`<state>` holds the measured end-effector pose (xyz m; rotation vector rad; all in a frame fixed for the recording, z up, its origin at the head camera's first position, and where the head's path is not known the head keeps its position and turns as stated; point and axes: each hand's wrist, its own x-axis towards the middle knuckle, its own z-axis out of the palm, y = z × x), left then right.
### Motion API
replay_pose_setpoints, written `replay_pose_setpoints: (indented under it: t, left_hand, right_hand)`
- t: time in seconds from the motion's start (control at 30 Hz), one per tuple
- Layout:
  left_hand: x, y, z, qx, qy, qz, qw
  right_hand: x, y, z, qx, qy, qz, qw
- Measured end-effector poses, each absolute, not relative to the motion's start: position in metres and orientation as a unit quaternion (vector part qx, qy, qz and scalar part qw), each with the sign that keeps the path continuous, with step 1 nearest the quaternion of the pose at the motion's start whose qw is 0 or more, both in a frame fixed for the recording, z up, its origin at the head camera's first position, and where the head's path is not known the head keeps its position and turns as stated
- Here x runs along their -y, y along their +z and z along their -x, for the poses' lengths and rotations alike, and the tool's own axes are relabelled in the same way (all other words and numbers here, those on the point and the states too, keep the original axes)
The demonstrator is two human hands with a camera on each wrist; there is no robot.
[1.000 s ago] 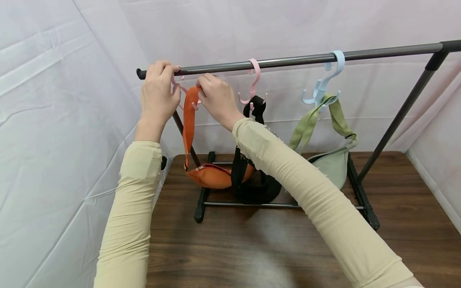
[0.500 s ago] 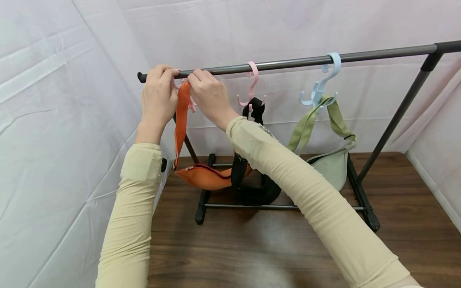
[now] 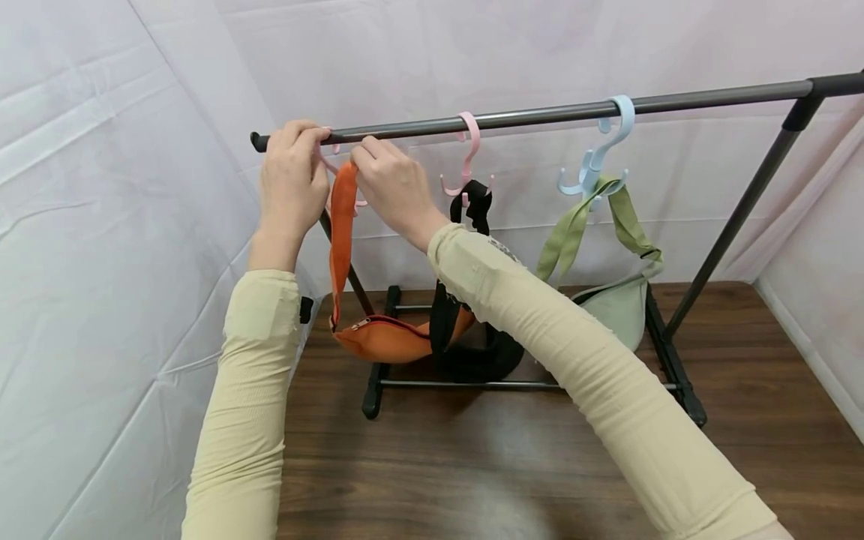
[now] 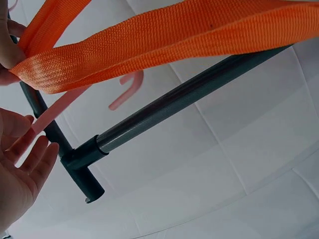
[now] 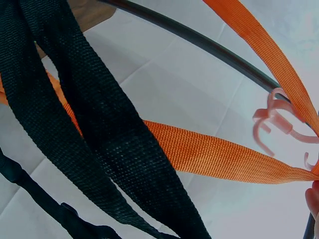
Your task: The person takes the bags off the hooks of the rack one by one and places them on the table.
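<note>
In the head view my left hand (image 3: pixel 289 184) is at the left end of the rack's top rail (image 3: pixel 405 129). Its thumb and fingers hold the stem of a pink multi-prong hook hanger (image 4: pixel 52 110), as the left wrist view shows. My right hand (image 3: pixel 398 184) pinches the top fold of the orange strap (image 3: pixel 343 225) just below the rail. That strap runs down to an orange waist bag (image 3: pixel 388 339) with a zipper. In the right wrist view, pink prongs (image 5: pixel 273 119) appear close to the strap; whether any prong bears it I cannot tell.
A second pink hook hanger (image 3: pixel 467 154) carries a black strap (image 3: pixel 478 202) with a black bag (image 3: pixel 482 364) below. Farther right, a blue hook hanger (image 3: pixel 594 169) holds a green bag (image 3: pixel 621 307). The rack's feet (image 3: pixel 373 394) stand on a wooden floor (image 3: pixel 439 465).
My right hand has shifted left along the rail, bringing the orange strap and bag leftward, then dipped slightly. The left hand keeps its place at the rail's end.
</note>
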<state>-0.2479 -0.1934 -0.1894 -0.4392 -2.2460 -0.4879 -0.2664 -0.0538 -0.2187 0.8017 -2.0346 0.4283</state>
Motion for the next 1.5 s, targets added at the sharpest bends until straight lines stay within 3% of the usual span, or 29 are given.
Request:
replay_pose_setpoints:
  t: [0.43, 0.93, 1.1, 1.5]
  left_hand:
    - [0.204, -0.209, 0.234, 0.868, -0.226, 0.186, 0.402]
    - [0.23, -0.275, 0.195, 0.874, -0.227, 0.182, 0.389]
    - [0.242, -0.31, 0.187, 0.888, -0.236, 0.174, 0.354]
    - [0.263, -0.4, 0.172, 0.909, -0.35, 0.082, 0.211]
  right_hand:
    - [0.047, -0.23, 0.264, 0.818, 0.188, -0.335, 0.428]
    - [0.044, -0.23, 0.259, 0.808, 0.213, -0.342, 0.431]
    - [0.042, -0.229, 0.257, 0.812, 0.2, -0.343, 0.428]
    - [0.036, -0.225, 0.254, 0.806, 0.191, -0.357, 0.432]
